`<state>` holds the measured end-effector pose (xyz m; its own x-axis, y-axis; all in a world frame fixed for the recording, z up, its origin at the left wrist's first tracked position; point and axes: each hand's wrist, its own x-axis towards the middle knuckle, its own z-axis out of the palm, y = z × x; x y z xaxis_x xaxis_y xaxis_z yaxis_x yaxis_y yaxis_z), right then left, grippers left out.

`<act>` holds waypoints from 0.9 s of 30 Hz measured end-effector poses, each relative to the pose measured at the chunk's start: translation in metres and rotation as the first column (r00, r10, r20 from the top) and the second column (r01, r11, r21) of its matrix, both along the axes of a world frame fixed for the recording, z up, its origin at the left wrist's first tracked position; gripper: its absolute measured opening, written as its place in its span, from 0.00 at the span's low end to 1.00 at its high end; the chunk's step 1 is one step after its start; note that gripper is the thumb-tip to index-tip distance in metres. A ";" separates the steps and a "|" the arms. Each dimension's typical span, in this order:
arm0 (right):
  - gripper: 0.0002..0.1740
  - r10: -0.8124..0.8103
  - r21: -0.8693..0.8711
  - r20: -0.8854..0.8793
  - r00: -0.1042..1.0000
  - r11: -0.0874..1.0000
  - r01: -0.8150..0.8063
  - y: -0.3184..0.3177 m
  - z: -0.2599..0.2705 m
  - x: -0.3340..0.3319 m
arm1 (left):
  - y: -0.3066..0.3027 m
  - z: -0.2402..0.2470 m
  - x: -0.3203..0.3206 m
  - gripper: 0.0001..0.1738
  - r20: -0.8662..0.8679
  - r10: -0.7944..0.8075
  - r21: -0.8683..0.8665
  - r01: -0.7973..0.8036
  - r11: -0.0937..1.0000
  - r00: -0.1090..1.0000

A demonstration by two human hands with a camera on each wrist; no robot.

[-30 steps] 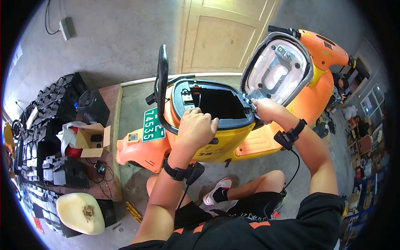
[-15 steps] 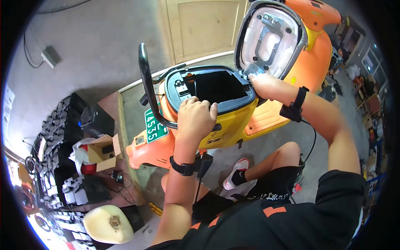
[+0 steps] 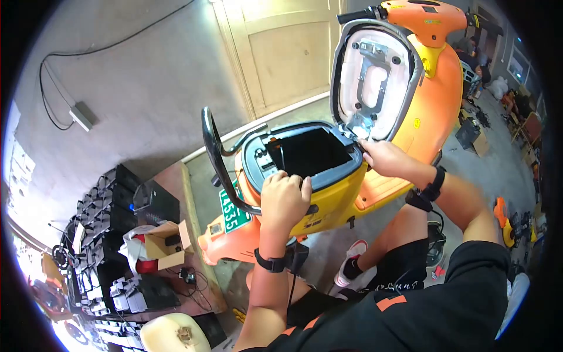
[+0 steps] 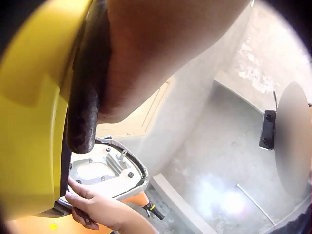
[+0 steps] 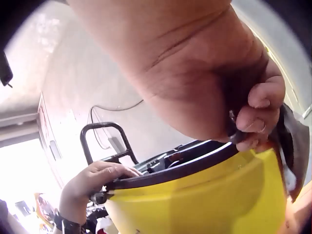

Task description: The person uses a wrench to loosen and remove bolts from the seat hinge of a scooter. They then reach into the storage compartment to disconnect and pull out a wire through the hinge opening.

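An orange and yellow scooter (image 3: 337, 202) stands before me with its seat (image 3: 400, 88) tipped up on its front hinge, underside showing. Below it is the dark storage bucket (image 3: 308, 155). My left hand (image 3: 284, 199) grips the bucket's near rim (image 3: 335, 176), toward the rear, its fingers bent over the edge. At the front corner near the seat hinge (image 3: 359, 124) is my right hand (image 3: 387, 158). Its curled fingers pinch a small dark part (image 5: 235, 131) in the right wrist view; I cannot tell its kind.
A black grab rail (image 3: 212, 141) rises behind the bucket, beside the left hand. Black boxes (image 3: 111, 205) and an open carton (image 3: 166, 246) stand at the left. A cream seat-like piece (image 3: 175, 335) lies at lower left. Behind the scooter are a wall and door (image 3: 287, 58).
The head view has shifted and tilted. My left hand keeps its hold on the rim, and my right hand stays by the front hinge corner, wrist a little lower. The seat remains raised.
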<state>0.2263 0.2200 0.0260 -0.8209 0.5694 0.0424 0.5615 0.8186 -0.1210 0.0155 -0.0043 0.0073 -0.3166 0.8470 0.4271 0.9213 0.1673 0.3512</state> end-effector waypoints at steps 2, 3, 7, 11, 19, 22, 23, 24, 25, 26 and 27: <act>0.24 0.041 0.023 -0.155 0.987 0.999 -0.038 -0.001 -0.008 0.004 | 0.002 -0.004 -0.001 0.19 -0.021 -0.007 0.026 0.007 1.000 1.000; 0.25 -0.001 0.033 -0.150 0.989 0.999 0.006 -0.001 -0.010 0.003 | 0.002 -0.003 0.000 0.19 -0.011 -0.006 0.022 0.006 1.000 1.000; 0.28 -0.160 -0.008 -0.083 0.984 0.987 0.160 -0.008 -0.015 -0.006 | 0.003 0.000 0.006 0.19 0.005 0.038 0.012 -0.038 0.999 0.999; 0.30 -0.100 0.014 -0.150 0.984 0.995 0.103 -0.004 -0.023 -0.001 | 0.006 -0.002 0.010 0.20 0.005 0.072 0.007 -0.072 0.997 0.997; 0.34 -0.228 -0.047 0.022 0.974 0.972 0.228 -0.020 -0.004 -0.016 | 0.007 0.004 0.016 0.18 -0.032 0.128 -0.039 -0.129 0.991 0.991; 0.36 -0.223 -0.014 0.086 0.971 0.974 0.225 -0.024 0.003 -0.022 | 0.008 0.005 0.018 0.17 -0.036 0.143 -0.026 -0.144 0.989 0.989; 0.36 -0.220 -0.008 0.113 0.969 0.975 0.222 -0.023 0.004 -0.023 | 0.008 0.004 0.018 0.17 -0.009 0.147 -0.030 -0.147 0.989 0.989; 0.36 -0.210 0.036 0.124 0.970 0.978 0.207 -0.022 0.006 -0.024 | 0.008 0.004 0.017 0.16 -0.024 0.131 -0.030 -0.132 0.991 0.991; 0.36 -0.200 0.081 0.140 0.970 0.978 0.190 -0.021 0.007 -0.026 | 0.008 0.004 0.015 0.16 -0.035 0.115 -0.028 -0.116 0.993 0.993; 0.36 -0.199 0.086 0.180 0.963 0.979 0.186 -0.020 0.006 -0.029 | 0.009 0.004 0.015 0.15 -0.046 0.118 -0.027 -0.120 0.992 0.992; 0.36 -0.189 0.161 0.186 0.964 0.974 0.160 -0.022 0.005 -0.032 | 0.009 0.009 0.015 0.14 -0.031 0.117 -0.038 -0.118 0.992 0.993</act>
<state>0.1947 0.1978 0.0313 -0.7097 0.7042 -0.0201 0.6976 0.7065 0.1188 0.0306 0.0048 0.0163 -0.4030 0.8209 0.4046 0.9040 0.2883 0.3156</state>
